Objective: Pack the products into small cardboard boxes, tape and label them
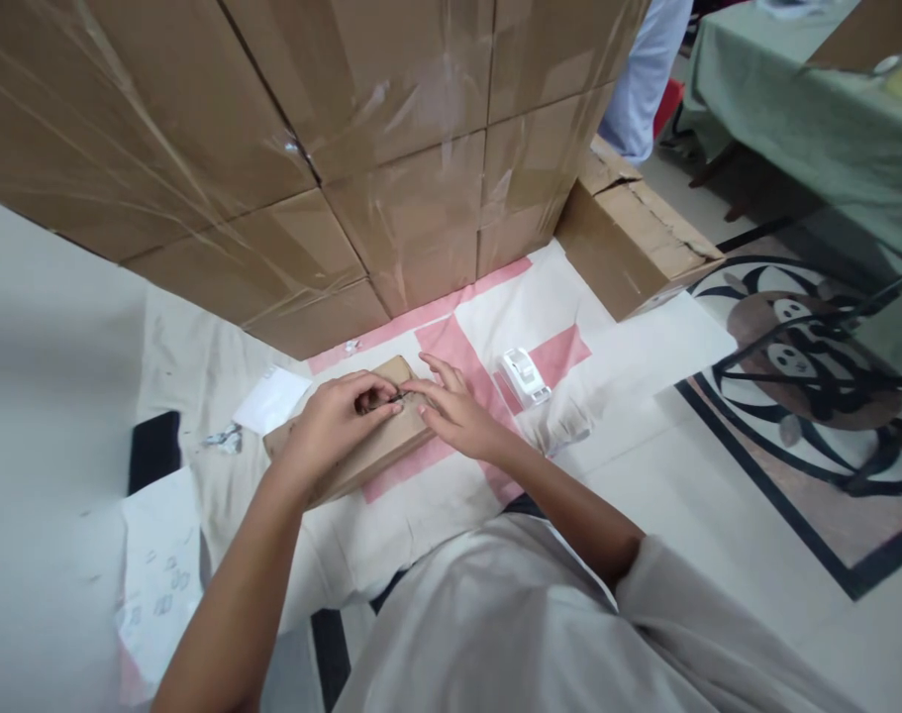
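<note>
A small, closed cardboard box (380, 462) lies at an angle on the pink and white cloth in front of me. My left hand (339, 421) rests over its top, fingers curled and thumb close to the fingertips. Something small and dark shows at those fingertips, too small to name. From the other side my right hand (454, 408) reaches to the same spot, its fingers stretched and apart, one fingertip touching near the left fingers. Right of the box stands a white tape dispenser (523, 378).
Large taped cartons (413, 218) form a wall behind the cloth (487, 347). Another carton (629, 238) stands at the right, near a person's light trousers (648, 79). White paper (272, 396), a crumpled scrap (226, 439) and a dark flat object (153, 453) lie left. A green-covered table (807, 119) is farther right.
</note>
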Tool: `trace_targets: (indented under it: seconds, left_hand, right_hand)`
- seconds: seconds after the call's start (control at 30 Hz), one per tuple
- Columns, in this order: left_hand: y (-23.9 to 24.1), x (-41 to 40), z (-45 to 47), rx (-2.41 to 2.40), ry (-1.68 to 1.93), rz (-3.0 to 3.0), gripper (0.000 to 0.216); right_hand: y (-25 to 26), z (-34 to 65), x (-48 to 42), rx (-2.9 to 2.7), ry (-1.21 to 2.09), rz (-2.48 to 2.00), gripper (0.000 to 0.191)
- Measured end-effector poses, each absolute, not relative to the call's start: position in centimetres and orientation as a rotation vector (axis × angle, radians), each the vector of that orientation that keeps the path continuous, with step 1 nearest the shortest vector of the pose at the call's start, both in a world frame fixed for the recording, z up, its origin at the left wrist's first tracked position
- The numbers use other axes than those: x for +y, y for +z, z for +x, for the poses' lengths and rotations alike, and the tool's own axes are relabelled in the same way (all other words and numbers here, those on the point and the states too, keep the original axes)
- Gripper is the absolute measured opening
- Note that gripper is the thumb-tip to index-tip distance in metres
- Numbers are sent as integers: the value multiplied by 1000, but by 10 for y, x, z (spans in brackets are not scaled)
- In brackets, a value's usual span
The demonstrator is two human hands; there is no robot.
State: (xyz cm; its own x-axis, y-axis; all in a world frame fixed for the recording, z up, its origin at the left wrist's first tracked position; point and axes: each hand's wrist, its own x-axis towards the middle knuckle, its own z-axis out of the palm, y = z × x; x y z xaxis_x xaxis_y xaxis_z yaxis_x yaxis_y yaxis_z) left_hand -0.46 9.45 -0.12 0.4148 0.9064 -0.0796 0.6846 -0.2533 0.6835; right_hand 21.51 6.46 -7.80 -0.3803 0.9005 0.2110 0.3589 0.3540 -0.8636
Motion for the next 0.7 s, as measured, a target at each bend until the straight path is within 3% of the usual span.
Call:
trace_targets:
  seconds: [0.3,0.7]
  left_hand:
    - [-11,92,-5,1494,507,2267,42]
    - [-5,72,0,1747,418,2127,39]
  right_hand:
    - [-74,213,67,-1810,1172,-1048,42]
    - [-75,225,59,-1828,1222,-899,42]
